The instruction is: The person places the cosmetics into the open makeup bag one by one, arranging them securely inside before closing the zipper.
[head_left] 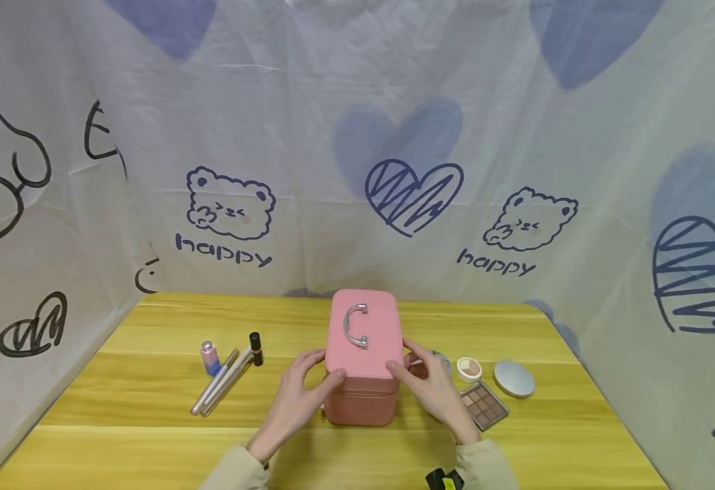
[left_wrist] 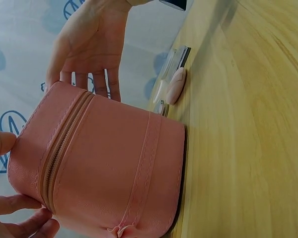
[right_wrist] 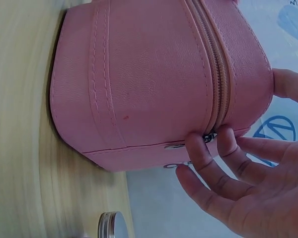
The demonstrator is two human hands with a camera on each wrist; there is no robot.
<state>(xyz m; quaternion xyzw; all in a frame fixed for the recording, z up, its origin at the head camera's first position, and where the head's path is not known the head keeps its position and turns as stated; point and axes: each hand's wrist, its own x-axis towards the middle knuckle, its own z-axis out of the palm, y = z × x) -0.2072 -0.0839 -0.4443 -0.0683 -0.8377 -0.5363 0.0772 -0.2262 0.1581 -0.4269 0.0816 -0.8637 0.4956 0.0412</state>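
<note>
The pink case (head_left: 363, 364) stands upright on the worktop (head_left: 118, 435), just below the centre of the head view, and I have it between my 2 hands. My left hand (head_left: 299, 391) grips its left side, thumb on the near corner of the lid; my right hand (head_left: 434, 388) holds the opposite side in much the same way. In the right wrist view my fingertips sit by the zip pull (right_wrist: 208, 138); I cannot tell whether they pinch it or only touch beside it.

I judge the case stiff enough to keep its shape, with a slightly soft, leathery skin that should give my fingers decent grip. How heavy it is I can't tell, since its contents are hidden. For lifting, I'd trust the metal handle (head_left: 346, 327) only with the zipper (left_wrist: 59, 144) fully done up; otherwise I'd take the lower body from both sides. For the lid, the 2 near corners under my thumbs look like the best hold.

Left of centre lie a small bottle (head_left: 210, 358), a black-capped tube (head_left: 256, 348) and 3 slim sticks (head_left: 227, 381). Right of centre are a palette (head_left: 483, 406), a 3-shade compact (head_left: 469, 369) and a silver disc (head_left: 514, 378), the palette perhaps the most fragile if knocked.
</note>
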